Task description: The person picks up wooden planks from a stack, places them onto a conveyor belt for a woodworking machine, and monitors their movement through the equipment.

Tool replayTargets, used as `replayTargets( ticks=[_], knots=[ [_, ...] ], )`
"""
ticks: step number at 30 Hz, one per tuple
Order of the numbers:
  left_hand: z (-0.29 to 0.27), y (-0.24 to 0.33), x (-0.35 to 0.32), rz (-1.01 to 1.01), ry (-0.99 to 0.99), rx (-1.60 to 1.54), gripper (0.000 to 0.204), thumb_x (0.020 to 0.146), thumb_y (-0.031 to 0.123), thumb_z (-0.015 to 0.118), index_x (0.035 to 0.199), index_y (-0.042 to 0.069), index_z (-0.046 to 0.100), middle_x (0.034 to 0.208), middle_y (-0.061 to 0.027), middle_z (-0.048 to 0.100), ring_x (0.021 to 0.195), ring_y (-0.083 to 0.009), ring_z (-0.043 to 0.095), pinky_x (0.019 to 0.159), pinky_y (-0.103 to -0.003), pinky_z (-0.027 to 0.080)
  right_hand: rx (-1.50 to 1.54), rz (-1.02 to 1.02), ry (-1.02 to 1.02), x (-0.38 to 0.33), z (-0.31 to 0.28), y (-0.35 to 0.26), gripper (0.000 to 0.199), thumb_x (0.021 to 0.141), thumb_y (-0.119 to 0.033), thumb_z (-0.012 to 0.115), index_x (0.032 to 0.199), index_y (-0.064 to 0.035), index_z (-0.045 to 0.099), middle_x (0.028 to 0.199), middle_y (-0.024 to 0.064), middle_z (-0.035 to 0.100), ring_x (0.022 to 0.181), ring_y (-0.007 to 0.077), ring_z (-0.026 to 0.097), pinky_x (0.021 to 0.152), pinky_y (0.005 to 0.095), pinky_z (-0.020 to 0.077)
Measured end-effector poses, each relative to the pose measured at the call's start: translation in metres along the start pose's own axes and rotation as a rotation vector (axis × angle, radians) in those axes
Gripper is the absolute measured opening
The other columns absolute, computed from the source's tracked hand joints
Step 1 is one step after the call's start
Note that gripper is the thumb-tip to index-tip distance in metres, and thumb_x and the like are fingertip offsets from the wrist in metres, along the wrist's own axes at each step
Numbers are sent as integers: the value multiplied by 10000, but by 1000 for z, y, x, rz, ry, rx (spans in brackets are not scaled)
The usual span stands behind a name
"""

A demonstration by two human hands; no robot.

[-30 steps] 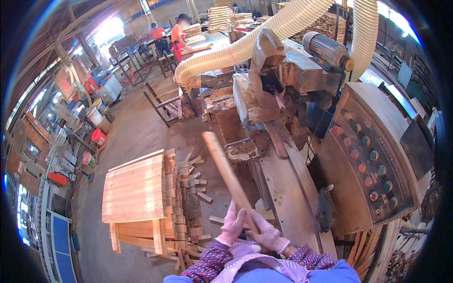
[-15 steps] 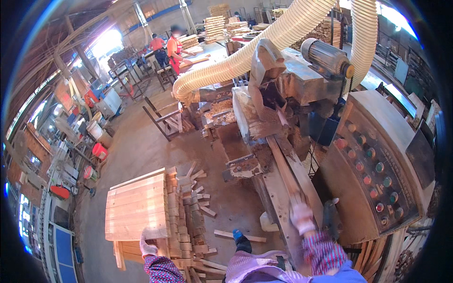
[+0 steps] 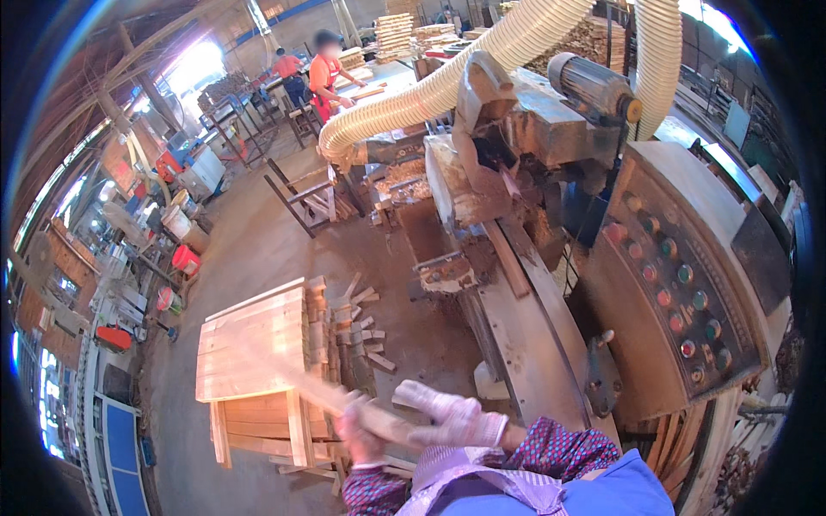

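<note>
In my gloved left hand (image 3: 360, 437) is a long wooden strip (image 3: 305, 384), fingers wrapped round it near its close end. The strip slants up to the left, blurred, across the stack of boards (image 3: 251, 344). My gloved right hand (image 3: 456, 418) is open beside the strip's close end, fingers stretched out to the left; whether it touches the wood I cannot tell. Another wooden strip (image 3: 511, 265) lies on the metal bed (image 3: 535, 361) of the woodworking machine (image 3: 482, 163), its far end under the machine's head. Neither hand is on that one.
At my right stands a control panel (image 3: 680, 292) with several red and green buttons. A ribbed dust hose (image 3: 413, 113) arches over the machine. Offcuts (image 3: 372, 335) lie on the floor by the stack. Farther off, a person in orange (image 3: 325, 77) works at a table.
My left hand has lifted a strip from the stack and come right. My right hand has left the strip on the bed and swung left. That strip has slid farther into the machine.
</note>
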State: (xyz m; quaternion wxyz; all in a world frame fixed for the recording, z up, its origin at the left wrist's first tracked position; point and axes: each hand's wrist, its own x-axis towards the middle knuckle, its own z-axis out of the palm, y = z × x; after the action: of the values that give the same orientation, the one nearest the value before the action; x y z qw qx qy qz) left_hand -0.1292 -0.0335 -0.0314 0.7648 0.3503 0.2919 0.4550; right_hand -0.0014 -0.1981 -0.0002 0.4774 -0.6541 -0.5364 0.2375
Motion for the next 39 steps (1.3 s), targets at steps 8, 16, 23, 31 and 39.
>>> replayTargets(
  ticks=[8,16,23,31,39],
  knots=[
    [60,-95,-33,-470,-266,144,419,878,260,770,1178,89,533,866,-31,607,691,-146,615,597,-300,568,-353,333,517,-177,38,28,659,865,-176,619,1451,21,391,1398,295,469,1258,412,511,1051,449,438],
    [54,-103,-20,-461,-307,249,390,890,225,752,1168,74,524,827,-48,616,662,-176,641,595,-311,572,-1210,666,397,-190,-7,79,636,799,-224,599,1383,-7,472,1399,253,464,1243,433,471,1071,523,378],
    [56,-109,-6,-475,-244,315,361,892,199,729,1143,56,512,821,-59,607,651,-180,627,607,-340,587,-1388,623,500,-63,-128,254,542,932,-306,516,1393,-24,485,1484,221,415,1349,361,413,1153,513,276],
    [63,-103,-7,-244,-283,468,508,916,298,724,1279,19,504,1040,-85,634,852,-155,603,777,-299,515,113,81,149,-31,-13,28,794,830,-205,751,1483,-25,338,1483,212,394,1410,317,363,1153,380,316],
    [-122,9,155,691,430,1129,743,929,434,647,1431,-39,368,1212,-182,575,1060,-287,574,996,-427,452,-829,572,505,-225,29,53,658,795,-208,672,1385,15,487,1296,273,562,1095,435,600,980,480,491]
  ],
)
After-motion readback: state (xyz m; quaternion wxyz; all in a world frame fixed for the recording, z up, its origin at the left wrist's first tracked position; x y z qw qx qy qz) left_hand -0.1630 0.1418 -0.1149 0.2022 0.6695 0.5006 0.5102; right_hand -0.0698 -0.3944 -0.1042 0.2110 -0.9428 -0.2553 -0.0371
